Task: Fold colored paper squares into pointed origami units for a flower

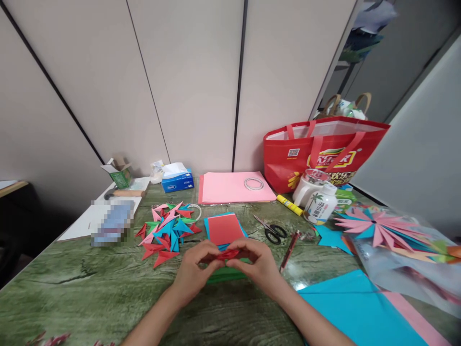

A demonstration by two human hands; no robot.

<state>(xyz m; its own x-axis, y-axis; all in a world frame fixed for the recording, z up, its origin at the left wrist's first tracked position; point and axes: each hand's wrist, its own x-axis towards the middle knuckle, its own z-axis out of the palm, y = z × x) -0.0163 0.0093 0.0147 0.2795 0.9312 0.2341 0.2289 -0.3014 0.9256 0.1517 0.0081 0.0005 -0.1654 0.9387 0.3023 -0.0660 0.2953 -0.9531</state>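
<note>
A small folded red paper (227,254) is pinched between my two hands at the centre of the table. My left hand (196,266) grips its left end with thumb and fingers, and my right hand (257,262) grips its right end the same way. Just behind my fingers lies a stack of red and blue paper squares (225,229). Green paper (226,275) lies under and in front of my hands. To the left is a pile of folded pink, red, blue and green paper pieces (172,230). Black-handled scissors (273,233) and a dark red pen (290,251) lie to the right.
Behind are a tissue box (177,182), pink sheets (230,187) and a yellow glue stick (289,204). A red bag (288,163) and white bottle (320,204) stand right. Blue paper (356,307) and a paper flower (383,226) lie right; a blurred blue object (113,223) lies left.
</note>
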